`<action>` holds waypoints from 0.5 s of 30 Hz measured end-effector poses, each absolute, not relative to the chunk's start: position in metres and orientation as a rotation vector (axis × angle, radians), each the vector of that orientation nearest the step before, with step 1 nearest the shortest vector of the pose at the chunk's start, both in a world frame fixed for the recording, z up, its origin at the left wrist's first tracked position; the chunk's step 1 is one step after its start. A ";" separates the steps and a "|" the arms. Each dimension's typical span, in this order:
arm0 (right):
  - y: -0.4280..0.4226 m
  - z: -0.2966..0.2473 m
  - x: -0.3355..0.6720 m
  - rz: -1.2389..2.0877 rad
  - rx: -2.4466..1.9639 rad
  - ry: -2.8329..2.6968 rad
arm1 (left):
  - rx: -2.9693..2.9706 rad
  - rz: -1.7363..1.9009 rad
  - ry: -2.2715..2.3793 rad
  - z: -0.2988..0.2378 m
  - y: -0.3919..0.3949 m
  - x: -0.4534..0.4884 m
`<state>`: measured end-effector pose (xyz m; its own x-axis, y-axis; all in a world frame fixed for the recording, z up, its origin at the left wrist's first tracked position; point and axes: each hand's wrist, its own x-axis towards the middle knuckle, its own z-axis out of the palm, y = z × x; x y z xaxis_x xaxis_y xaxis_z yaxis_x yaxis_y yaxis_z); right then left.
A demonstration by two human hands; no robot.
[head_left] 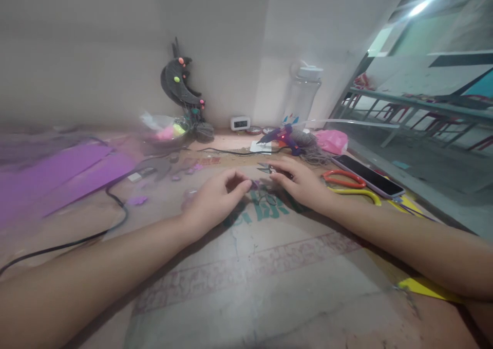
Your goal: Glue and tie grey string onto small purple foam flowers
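Observation:
My left hand (221, 197) is closed, its thumb and forefinger pinching a small purple piece (256, 184) above the printed sheet on the table. Across from it, my right hand (298, 182) has its fingers curled round a metal tool (263, 167) with two pointed, parted tips facing left. The hand hides the rest of this tool, so I cannot tell whether the orange handle (344, 179) and yellow handle (360, 194) by my right wrist belong to it. Thin dark loops (268, 200) show just under the purple piece.
Purple sheets (73, 177) and purple scraps (137, 200) lie left, near a black cord (65, 247). Behind my hands are a glue gun (283, 137), grey yarn (308, 143), a small digital clock (240, 124) and a clear bottle (304, 92). A phone (367, 176) lies right.

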<state>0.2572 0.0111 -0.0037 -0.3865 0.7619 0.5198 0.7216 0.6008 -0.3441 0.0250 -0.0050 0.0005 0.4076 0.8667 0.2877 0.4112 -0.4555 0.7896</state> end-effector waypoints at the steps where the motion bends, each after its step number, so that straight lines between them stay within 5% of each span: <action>1: 0.013 -0.004 0.257 0.088 -1.173 -2.181 | 2.009 0.931 1.070 0.000 -0.004 0.025; 15: -0.020 0.014 0.225 0.679 -1.223 -2.035 | 2.070 0.949 1.027 0.004 -0.012 0.026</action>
<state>0.2252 -0.0200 0.0143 -0.3454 0.8988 0.2699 0.5566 0.4278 -0.7122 0.0262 -0.0119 0.0044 0.4360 0.8410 0.3204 0.3850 -0.4962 0.7782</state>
